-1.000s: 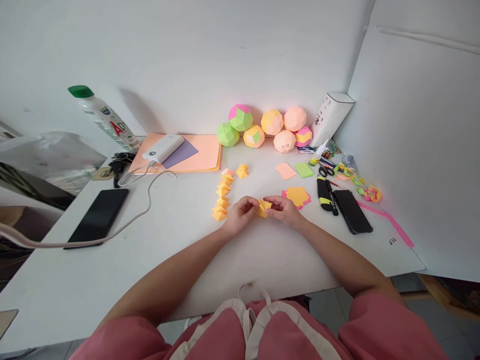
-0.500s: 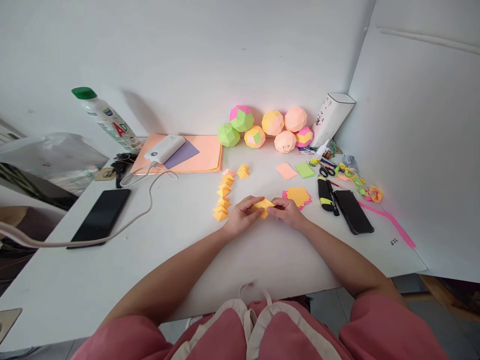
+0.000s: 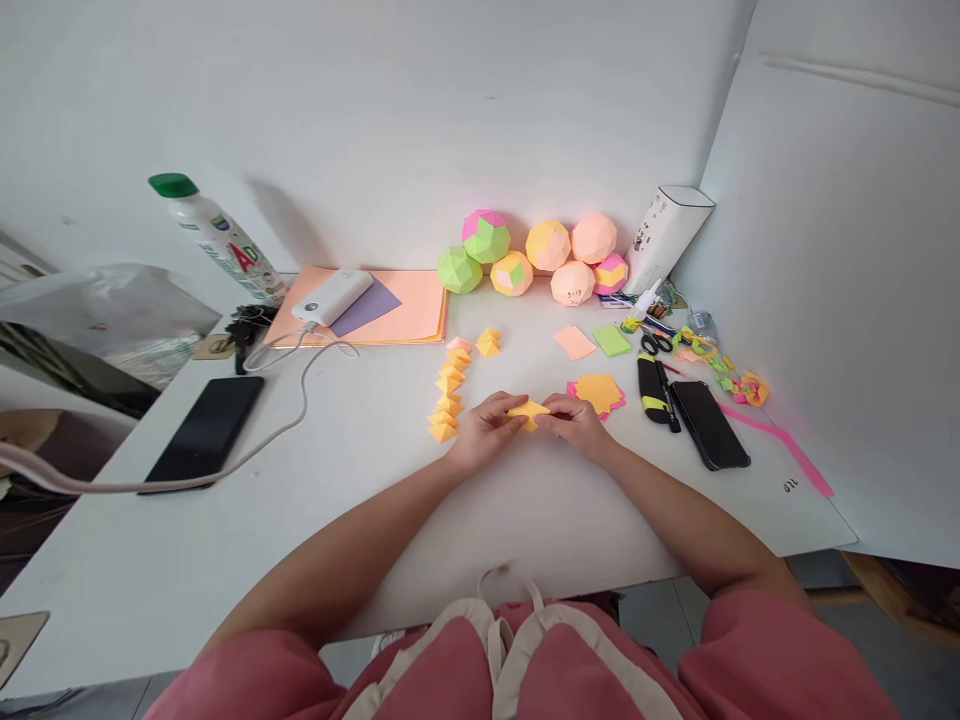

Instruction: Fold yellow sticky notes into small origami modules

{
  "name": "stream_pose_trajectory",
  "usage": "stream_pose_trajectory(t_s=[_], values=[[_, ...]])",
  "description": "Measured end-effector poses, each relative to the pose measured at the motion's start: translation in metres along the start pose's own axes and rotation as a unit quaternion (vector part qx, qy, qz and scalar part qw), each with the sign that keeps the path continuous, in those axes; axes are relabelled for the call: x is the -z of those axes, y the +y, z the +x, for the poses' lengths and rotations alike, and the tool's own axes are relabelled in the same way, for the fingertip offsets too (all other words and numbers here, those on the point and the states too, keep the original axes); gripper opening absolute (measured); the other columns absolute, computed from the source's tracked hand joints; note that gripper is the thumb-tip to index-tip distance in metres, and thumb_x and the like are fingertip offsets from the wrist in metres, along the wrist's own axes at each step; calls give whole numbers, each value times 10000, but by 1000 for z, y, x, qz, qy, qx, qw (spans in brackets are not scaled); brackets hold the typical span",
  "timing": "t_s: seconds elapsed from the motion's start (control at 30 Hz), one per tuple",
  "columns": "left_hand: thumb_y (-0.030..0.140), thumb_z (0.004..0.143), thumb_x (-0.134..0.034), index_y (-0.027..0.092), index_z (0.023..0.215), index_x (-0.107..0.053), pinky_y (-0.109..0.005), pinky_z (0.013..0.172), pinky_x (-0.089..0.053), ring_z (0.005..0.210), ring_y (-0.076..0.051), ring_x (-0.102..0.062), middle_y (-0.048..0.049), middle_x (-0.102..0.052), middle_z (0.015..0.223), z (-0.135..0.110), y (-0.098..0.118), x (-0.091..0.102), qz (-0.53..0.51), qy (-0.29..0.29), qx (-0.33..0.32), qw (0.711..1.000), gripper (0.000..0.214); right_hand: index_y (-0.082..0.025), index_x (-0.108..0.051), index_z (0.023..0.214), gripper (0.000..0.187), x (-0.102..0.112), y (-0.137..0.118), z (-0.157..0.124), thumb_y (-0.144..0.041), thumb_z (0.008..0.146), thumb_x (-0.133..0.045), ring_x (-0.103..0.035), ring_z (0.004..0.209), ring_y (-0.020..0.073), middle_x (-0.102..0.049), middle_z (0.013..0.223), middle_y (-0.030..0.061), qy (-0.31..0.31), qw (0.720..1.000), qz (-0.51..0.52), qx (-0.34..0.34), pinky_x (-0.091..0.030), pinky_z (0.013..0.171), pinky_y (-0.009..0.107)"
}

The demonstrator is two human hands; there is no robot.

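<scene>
Between my two hands is a small piece of orange-yellow folded paper point(image 3: 530, 411), held just over the white table. My left hand point(image 3: 484, 435) pinches its left side with thumb and fingers. On the other side, my right hand point(image 3: 581, 425) grips the right edge, thumb in front. Left of my left hand runs a column of folded orange paper pieces point(image 3: 448, 385), with another small folded stack point(image 3: 488, 342) beside its far end. A pile of orange and pink paper sheets point(image 3: 598, 392) lies just beyond my right hand.
Faceted paper balls point(image 3: 574, 284) line the wall. Peach point(image 3: 575, 342) and green sticky notes point(image 3: 611, 340) lie before them. Scissors point(image 3: 656, 342), a utility knife point(image 3: 653, 388) and a phone point(image 3: 709, 424) are at right. Another phone point(image 3: 204, 432), a power bank point(image 3: 333, 297) and a bottle point(image 3: 221, 240) are at left.
The folded paper between my hands has tilted and looks flatter, with less of its lower point showing. Both hands have stayed in nearly the same place; the view has shifted slightly.
</scene>
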State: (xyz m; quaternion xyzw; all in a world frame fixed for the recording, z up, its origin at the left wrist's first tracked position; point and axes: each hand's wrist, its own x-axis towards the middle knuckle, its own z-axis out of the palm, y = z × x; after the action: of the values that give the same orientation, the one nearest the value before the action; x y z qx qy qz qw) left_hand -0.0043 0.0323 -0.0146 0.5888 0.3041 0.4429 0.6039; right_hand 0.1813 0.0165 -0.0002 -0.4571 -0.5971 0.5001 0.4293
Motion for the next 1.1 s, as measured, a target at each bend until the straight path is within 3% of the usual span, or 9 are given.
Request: stream_pose_trajectory(t_s=[0.23,0.43,1.1], values=[[267,742,-650,262,1046,-634,-311,779,-458,860,-145,-547,-20,-527,916,0,-2,-1,-40,-8,28,999,304,-181,-638,658,166,1,1,0,-334,712,-673,-428,568,89,-536,716,-4,11,1000,-1,4,-348,516,251],[342,737,-649,212,956,-645,-294,705,-459,776,-136,-528,-14,-511,814,1,-6,0,27,24,30,999,255,-182,-591,656,196,0,3,0,-350,689,-686,-434,581,95,-522,704,-11,30,999,1,16,-362,524,250],[408,790,-558,232,948,-699,-242,560,-390,618,-113,-457,-8,-509,685,-1,11,-4,178,4,22,984,275,-171,-590,713,226,0,0,-1,-380,691,-675,-405,525,76,-509,652,-25,29,999,5,-38,-356,487,230]])
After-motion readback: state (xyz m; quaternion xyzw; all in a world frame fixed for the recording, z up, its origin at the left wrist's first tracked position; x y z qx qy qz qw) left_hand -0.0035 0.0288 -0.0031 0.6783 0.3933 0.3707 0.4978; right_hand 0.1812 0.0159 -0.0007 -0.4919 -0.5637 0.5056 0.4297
